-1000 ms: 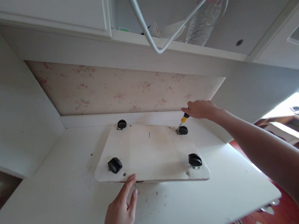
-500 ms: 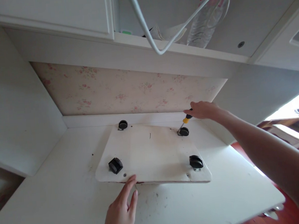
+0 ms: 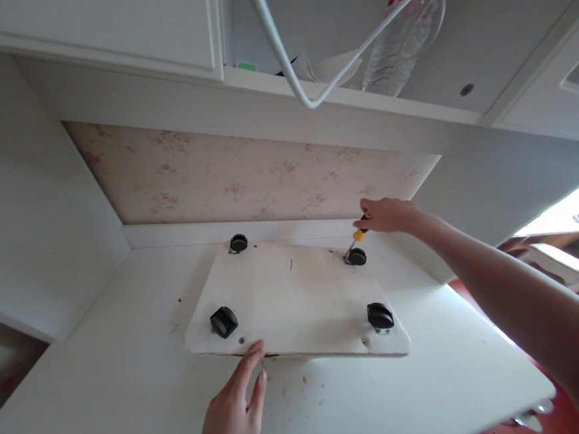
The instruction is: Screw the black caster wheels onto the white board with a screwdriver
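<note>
A white board [image 3: 296, 303] with rounded corners lies on the white desk top [image 3: 148, 402], its caster side up. Black casters sit near its corners: back left [image 3: 239, 243], front left [image 3: 224, 322], front right [image 3: 380, 315] and back right [image 3: 357, 257]. My right hand [image 3: 384, 215] grips a yellow and black screwdriver [image 3: 358, 235], tilted, its tip down beside the back right caster. My left hand [image 3: 236, 398] rests its outstretched fingers on the board's front edge, thumb apart.
Overhead is an open shelf [image 3: 385, 102] holding a clear plastic bottle [image 3: 396, 41]. A white cable [image 3: 305, 99] hangs down in front of it. Side panels [image 3: 11, 185] enclose the desk, and floral wallpaper [image 3: 266, 172] covers the back wall.
My right hand has shifted slightly left and changed its grip on the screwdriver handle. The left hand and the board stay put.
</note>
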`<state>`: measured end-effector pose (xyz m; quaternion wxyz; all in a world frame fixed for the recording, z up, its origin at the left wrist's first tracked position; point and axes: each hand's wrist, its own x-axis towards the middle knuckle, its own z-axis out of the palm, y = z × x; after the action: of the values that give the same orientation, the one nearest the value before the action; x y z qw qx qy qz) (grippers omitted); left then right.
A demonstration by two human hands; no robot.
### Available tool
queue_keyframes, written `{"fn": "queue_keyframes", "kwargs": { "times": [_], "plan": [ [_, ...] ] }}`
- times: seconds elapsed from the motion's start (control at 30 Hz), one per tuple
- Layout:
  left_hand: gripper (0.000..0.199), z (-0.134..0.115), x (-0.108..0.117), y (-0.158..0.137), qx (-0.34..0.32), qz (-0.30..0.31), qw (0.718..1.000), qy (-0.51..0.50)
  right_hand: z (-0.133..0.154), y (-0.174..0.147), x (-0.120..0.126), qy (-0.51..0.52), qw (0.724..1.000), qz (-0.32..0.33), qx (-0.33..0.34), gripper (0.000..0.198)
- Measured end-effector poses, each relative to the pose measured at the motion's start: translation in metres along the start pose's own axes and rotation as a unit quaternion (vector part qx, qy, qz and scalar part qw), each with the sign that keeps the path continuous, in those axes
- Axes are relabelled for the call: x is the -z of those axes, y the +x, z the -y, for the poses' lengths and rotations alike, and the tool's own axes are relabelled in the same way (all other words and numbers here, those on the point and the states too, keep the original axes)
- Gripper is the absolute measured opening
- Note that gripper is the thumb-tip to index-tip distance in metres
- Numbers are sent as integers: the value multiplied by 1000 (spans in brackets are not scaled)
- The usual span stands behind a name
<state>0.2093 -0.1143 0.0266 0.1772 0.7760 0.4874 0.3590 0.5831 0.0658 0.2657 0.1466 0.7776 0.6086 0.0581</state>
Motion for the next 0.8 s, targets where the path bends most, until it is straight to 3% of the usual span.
{"fn": "queue_keyframes", "kwargs": {
  "times": [0.13,0.27,0.4,0.57,0.8],
  "plan": [
    [34,3,0,0,-5,3,1000,14,2,1,1,-3,1000,-7,-10,70],
    [34,5,0,0,-13,1,1000,16,2,0,6,3,1000,0,15,65],
    [34,7,-1,0,-22,-6,999,26,4,-2,9,-23,1000,-18,-8,64],
    [34,7,-1,1,-34,-8,999,32,7,-1,5,-22,1000,3,12,49],
    [35,6,-2,1,-32,-4,999,34,2,0,8,1,998,56,41,56]
  ]
}}
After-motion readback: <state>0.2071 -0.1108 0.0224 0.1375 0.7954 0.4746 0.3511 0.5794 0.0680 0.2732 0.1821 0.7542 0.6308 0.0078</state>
